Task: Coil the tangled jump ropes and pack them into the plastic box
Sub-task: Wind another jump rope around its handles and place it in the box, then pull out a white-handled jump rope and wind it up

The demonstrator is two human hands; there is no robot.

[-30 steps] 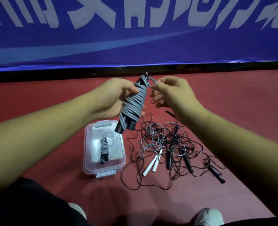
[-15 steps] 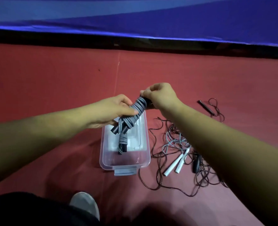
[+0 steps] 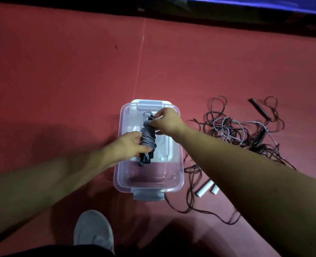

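Fingers (image 3: 154, 123) of the right hand (image 3: 167, 121) pinched the top of the coil (image 3: 148, 140) while the left hand (image 3: 132, 145) gripped its lower half, likely to stop the wraps springing loose. Both arms reached forward and down, holding it in the box (image 3: 149, 180); the tangle (image 3: 246, 132) lay to their right.

Dim indoor light, broad soft shadows on the red floor (image 3: 70, 80) left of the plastic box (image 3: 147, 189) and along the lower edge, motion blur on the left hand (image 3: 132, 145) and right hand (image 3: 166, 121), forearms (image 3: 246, 182) stretched by wide-angle distortion, dark top edge.
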